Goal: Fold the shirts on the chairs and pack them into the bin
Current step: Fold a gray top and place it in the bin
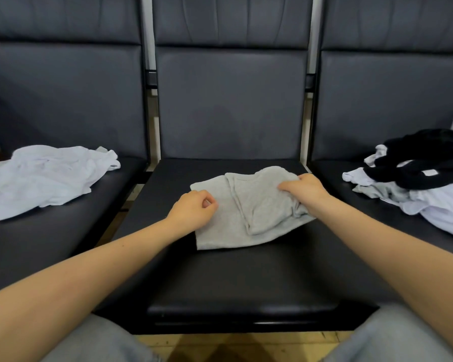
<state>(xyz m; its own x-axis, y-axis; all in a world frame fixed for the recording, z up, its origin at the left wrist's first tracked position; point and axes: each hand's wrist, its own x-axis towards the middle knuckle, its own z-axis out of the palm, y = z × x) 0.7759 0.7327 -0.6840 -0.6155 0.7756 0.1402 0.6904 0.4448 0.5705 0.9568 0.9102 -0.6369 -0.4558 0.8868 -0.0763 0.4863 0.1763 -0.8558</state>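
We note bare seat on the middle chair (236, 278) in front of the grey shirt (246, 212); a hand could pass there. Both hands occupy the shirt's sides: left hand (194, 210) at its left edge, right hand (305, 189) on its right part. The left chair (50, 246) carries a white heap (45, 176) towards its back, front bare. The right chair (351, 226) holds a black-and-white pile (424, 184), blocking that side. Backrests close off the rear.

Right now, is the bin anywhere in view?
No, only the three chairs show, with the gray shirt on the middle seat and shirt piles beside.
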